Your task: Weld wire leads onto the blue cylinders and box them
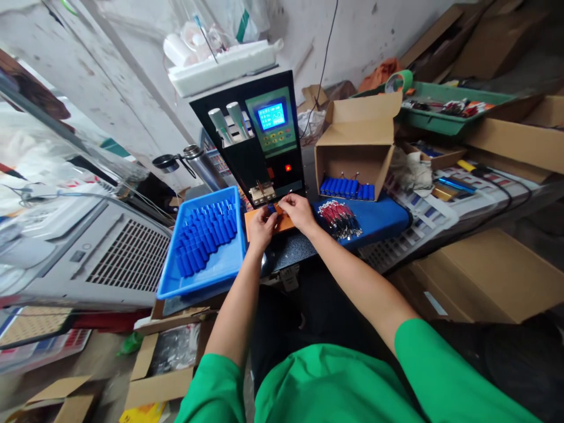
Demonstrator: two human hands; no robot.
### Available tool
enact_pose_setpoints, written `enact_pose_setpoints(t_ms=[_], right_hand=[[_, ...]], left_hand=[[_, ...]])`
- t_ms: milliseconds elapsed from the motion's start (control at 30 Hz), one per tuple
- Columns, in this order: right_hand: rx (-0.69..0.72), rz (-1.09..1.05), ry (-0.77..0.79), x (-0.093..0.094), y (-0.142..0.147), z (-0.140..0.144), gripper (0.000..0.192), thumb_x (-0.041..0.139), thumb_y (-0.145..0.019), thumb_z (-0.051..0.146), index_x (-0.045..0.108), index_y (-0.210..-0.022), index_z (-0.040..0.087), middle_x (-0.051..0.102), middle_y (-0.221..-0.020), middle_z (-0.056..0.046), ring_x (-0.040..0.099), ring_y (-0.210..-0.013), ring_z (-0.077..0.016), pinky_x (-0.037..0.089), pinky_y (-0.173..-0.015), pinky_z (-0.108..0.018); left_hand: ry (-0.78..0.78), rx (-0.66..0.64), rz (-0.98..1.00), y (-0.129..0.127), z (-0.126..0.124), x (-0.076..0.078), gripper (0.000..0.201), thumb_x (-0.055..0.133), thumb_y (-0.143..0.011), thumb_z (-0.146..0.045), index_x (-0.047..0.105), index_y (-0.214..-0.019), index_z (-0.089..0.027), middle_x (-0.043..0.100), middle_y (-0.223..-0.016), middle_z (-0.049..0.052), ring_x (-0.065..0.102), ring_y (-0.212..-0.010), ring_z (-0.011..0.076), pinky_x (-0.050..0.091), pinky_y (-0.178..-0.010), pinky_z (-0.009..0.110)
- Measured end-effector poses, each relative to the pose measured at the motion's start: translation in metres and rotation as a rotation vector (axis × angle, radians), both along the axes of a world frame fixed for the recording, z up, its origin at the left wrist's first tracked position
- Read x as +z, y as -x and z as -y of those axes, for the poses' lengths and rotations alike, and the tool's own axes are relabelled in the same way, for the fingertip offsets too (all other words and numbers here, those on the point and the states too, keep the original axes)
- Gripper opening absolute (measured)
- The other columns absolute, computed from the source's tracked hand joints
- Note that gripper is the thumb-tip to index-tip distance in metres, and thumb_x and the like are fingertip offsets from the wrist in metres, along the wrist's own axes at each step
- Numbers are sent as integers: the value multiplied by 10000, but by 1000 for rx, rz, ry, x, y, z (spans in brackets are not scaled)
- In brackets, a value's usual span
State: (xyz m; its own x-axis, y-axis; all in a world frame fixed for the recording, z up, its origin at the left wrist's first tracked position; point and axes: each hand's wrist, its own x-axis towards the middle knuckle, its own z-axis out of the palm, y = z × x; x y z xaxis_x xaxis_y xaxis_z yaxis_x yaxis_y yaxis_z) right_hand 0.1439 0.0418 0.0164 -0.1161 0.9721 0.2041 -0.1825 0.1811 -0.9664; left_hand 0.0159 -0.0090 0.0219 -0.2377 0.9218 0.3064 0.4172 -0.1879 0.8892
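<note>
**Both hands at the welder's tip**

Up close, from the head camera, the left hand (261, 224) and right hand (298, 210) meet over an orange pad (282, 224) at the worktop's near edge. Their fingers are pinched shut on one small blue cell (272, 208), held just under the black machine (258, 132), likely so its end meets the probes. One blue tray (183, 282) of loose cells sits left of the pad; one open cardboard box (356, 147) holds a neat row to the right, with a bundle of red-tipped wires (339, 218) near it. Exact cell counts are too small to tell.
</note>
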Motion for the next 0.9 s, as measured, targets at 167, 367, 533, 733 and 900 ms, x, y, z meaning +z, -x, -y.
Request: enact_pose_setpoints(t_ms=[167,367,533,733,900], right_hand=[[7,51,-22,0,14,-5,150,630,-788,340,616,-720,207,661,-726,-6,617,-719,-177,482,-690,-289],[-38,137,-80,-3,17,-5,122,618,-803,307,623,-735,206,662,-731,-7,609,-705,-173,445,-681,-284],[-36,186,-68,-3,18,-9,125,631,-809,312,627,-738,209,670,-732,0,601,-709,-170,454,-675,-273],[-3,179,-69,0,18,-9,148,630,-822,320,641,-738,199,677,-730,-4,607,-715,-171,469,-691,-272],[-11,192,-94,-1,19,-10,170,629,-821,330,628,-723,192,667,-715,2,595,-700,-166,451,-667,-266]], left_hand=[[-12,-20,6,3,0,-6,211,652,-817,-305,690,-970,-164,665,-780,9,551,-658,125,443,-649,248],[-16,-31,-11,6,-2,-9,199,651,-838,-340,681,-929,-166,636,-752,-2,531,-646,117,426,-653,244],[-23,-29,-8,6,-3,-10,241,641,-840,-350,685,-985,-163,666,-806,13,567,-703,131,449,-707,252],[-63,-44,-20,6,-1,-8,181,635,-850,-313,678,-946,-166,675,-812,19,594,-742,147,468,-754,272],[-83,-15,-63,5,-1,-8,99,628,-852,-247,673,-890,-168,663,-772,8,569,-694,135,451,-690,258]])
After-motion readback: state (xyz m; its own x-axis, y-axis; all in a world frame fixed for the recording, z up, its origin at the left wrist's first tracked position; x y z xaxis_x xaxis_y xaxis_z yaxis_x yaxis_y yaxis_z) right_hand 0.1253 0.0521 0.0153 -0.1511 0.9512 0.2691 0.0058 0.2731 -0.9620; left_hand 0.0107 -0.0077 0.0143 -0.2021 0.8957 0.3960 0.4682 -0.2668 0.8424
